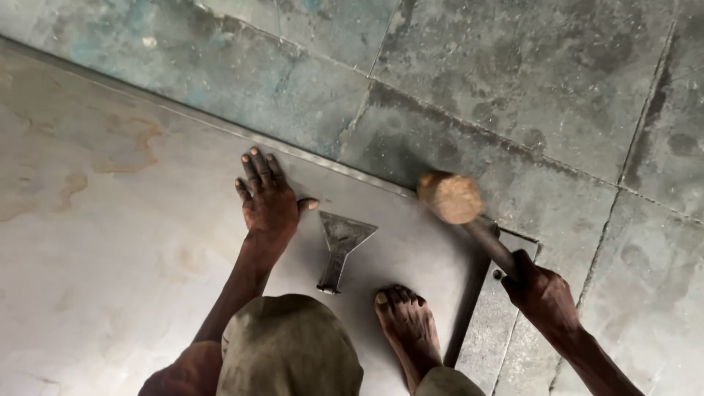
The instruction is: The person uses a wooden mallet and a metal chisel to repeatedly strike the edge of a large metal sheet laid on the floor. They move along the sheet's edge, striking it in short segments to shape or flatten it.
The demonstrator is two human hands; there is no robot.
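- On the metal sheet, left of centre: left hand is laid flat, fingers spread and released, nothing gripped.
- Just right of it: a flared flat metal tool is lying on the sheet, apart from the thumb.
- Right side: right hand is clenched around the handle of a wooden mallet; its head is raised over the sheet's far edge.
- Near edge: a bare foot is planted on the sheet.
- Stone floor is seen beyond.

Wooden mallet: round head raised, blurred, above sheet edge. Flat metal sheet: grey, stained, lying on floor. Wedge-shaped metal tool: lying flat on sheet, wide end away.
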